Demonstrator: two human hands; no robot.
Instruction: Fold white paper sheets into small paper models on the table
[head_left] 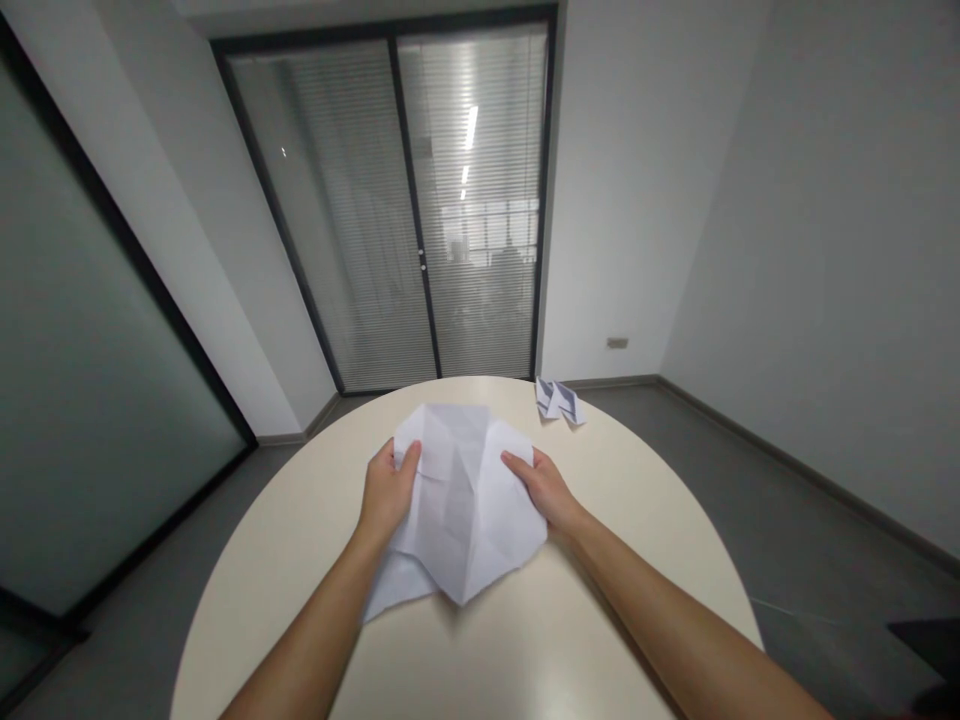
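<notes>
This room is looking like a small office meeting room. Across the far side, a black-framed glass partition (330, 200) with slatted blinds (480, 330) is standing, bright strip lights (471, 128) showing in it. Frosted glass (90, 350) is filling the left, plain white walls (652, 180) are meeting grey floor (697, 480), and a round, pale table (277, 570) is occupying the foreground.

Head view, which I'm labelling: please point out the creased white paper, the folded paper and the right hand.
Creased white paper (453, 500): head view, creased middle.
Folded paper (556, 402): head view, centre.
Right hand (552, 494): head view, back.
</notes>
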